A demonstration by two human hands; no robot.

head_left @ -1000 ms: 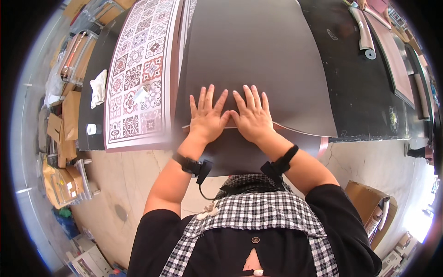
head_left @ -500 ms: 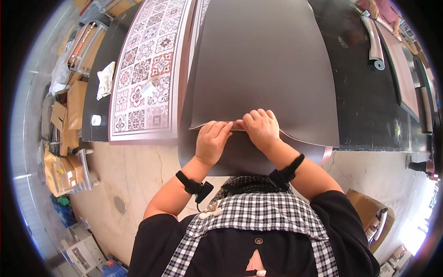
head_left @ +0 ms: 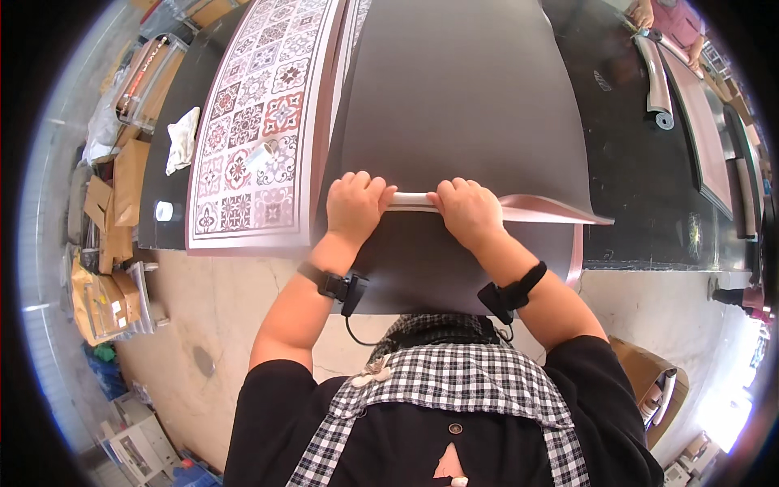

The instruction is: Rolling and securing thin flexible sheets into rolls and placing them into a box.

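A large dark grey-brown mat (head_left: pixel 466 105) lies lengthwise before me, its near edge curled up and over so the pale underside shows as a narrow fold. My left hand (head_left: pixel 355 207) is closed on the left part of that edge, thumb pointing inward. A short way to the right, my right hand (head_left: pixel 469 213) grips the same fold. Beyond it the mat's right corner flares out, pinkish underneath. Another dark sheet (head_left: pixel 406 268) lies below and hangs over the table's front edge.
Left of the mat lies a tile-patterned mat (head_left: pixel 251 122) with a small clear roll (head_left: pixel 261 154) on it. A white cloth (head_left: pixel 182 140) and a white round item (head_left: pixel 164 211) rest on the black table (head_left: pixel 625 162). At the far right are a rolled mat (head_left: pixel 659 97) and another person's hands.
Both hands have moved forward and slightly apart, folding the mat's near edge upward. Its pale underside now shows between them, and the right corner has lifted.
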